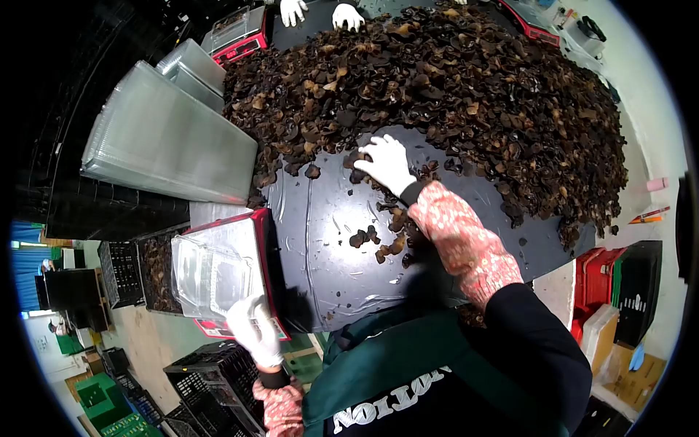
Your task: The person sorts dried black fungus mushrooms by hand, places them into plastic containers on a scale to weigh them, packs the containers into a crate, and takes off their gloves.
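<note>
Green clothing point(422, 346) is nearest; fungus point(437, 95) lies heaped across the worktop point(291, 240), apparently for easy reach. Right hand point(386, 164) is spread over loose pieces point(353, 159); left hand point(255, 333) meets the tray point(218, 255) on the scale point(212, 329), perhaps steadying it, its grip impossible to tell.

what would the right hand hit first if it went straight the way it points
Likely the loose wood ear mushrooms just ahead of the right hand, before the main pile, though depth is unclear.
</note>
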`<act>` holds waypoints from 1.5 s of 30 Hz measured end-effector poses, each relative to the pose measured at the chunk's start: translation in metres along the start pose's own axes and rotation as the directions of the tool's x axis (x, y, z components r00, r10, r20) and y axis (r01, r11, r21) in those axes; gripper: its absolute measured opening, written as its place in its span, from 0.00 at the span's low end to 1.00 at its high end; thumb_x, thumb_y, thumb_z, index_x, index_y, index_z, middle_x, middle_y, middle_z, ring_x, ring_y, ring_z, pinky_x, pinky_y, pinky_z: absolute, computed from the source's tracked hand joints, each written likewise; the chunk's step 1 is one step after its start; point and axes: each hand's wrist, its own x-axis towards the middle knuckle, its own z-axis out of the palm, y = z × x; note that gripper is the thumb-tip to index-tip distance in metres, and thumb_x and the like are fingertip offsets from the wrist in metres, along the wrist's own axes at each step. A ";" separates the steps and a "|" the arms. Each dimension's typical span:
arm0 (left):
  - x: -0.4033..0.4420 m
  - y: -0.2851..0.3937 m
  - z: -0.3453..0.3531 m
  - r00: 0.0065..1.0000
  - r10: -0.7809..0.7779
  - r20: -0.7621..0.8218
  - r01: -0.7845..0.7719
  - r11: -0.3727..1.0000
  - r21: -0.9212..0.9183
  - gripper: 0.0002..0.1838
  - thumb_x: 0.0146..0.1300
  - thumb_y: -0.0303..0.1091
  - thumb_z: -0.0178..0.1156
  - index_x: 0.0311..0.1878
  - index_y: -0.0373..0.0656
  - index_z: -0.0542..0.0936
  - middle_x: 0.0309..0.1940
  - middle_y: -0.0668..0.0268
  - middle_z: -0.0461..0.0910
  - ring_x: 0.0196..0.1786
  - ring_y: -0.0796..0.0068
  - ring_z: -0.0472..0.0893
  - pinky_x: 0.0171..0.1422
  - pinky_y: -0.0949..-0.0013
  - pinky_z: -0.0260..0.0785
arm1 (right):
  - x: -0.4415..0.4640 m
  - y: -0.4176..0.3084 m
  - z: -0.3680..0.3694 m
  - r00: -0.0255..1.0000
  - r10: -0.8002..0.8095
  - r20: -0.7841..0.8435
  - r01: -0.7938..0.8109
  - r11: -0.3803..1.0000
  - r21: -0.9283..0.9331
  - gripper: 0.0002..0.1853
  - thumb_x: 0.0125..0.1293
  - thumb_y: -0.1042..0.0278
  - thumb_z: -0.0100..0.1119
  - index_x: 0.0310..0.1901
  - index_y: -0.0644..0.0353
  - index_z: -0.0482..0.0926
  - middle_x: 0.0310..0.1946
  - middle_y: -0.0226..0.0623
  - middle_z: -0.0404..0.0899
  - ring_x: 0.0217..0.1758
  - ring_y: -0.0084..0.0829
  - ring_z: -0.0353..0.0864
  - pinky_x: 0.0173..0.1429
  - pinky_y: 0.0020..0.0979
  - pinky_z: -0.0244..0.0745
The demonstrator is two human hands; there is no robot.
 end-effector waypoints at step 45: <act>-0.009 0.032 0.182 0.936 -0.209 0.283 0.335 0.775 -0.536 0.15 0.68 0.32 0.58 0.55 0.38 0.79 0.48 0.57 0.81 0.50 0.61 0.80 0.57 0.63 0.71 | -0.172 0.002 -0.076 0.885 0.407 0.224 -0.235 -0.024 0.972 0.08 0.67 0.66 0.64 0.39 0.60 0.77 0.31 0.28 0.77 0.33 0.20 0.78 0.38 0.25 0.76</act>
